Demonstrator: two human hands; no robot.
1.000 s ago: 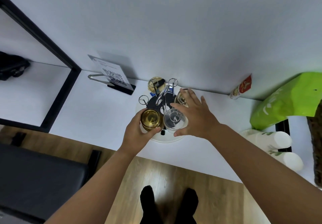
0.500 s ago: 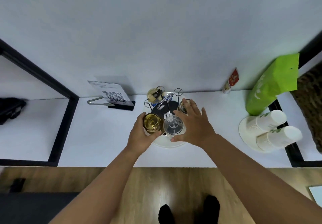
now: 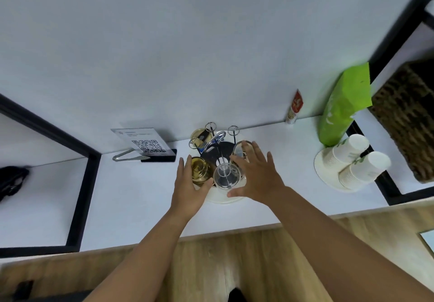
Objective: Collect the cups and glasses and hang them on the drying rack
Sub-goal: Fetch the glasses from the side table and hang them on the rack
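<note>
The drying rack (image 3: pixel 225 199) is a round white tray with a black centre and upright wire prongs, standing on the white counter by the wall. An amber glass (image 3: pixel 199 169) hangs upside down on its front-left prong, and a clear glass (image 3: pixel 226 176) hangs on the front prong. Another clear glass (image 3: pixel 238 149) sits on the right prong, and a second amber glass (image 3: pixel 199 135) is at the back. My left hand (image 3: pixel 187 191) lies with straight fingers along the front amber glass, thumb beside it. My right hand (image 3: pixel 257 176) is spread just right of the front clear glass, holding nothing.
A QR-code sign (image 3: pixel 145 143) and metal tongs (image 3: pixel 128 156) lie left of the rack. Stacks of paper cups (image 3: pixel 354 163) lie on a white plate at the right, with a green bag (image 3: pixel 340 111), a red packet (image 3: pixel 295 107) and a wicker basket (image 3: pixel 408 118).
Both hands have loosened from the two front glasses, which stay on their prongs. The right hand's fingers have spread and drawn slightly right.
</note>
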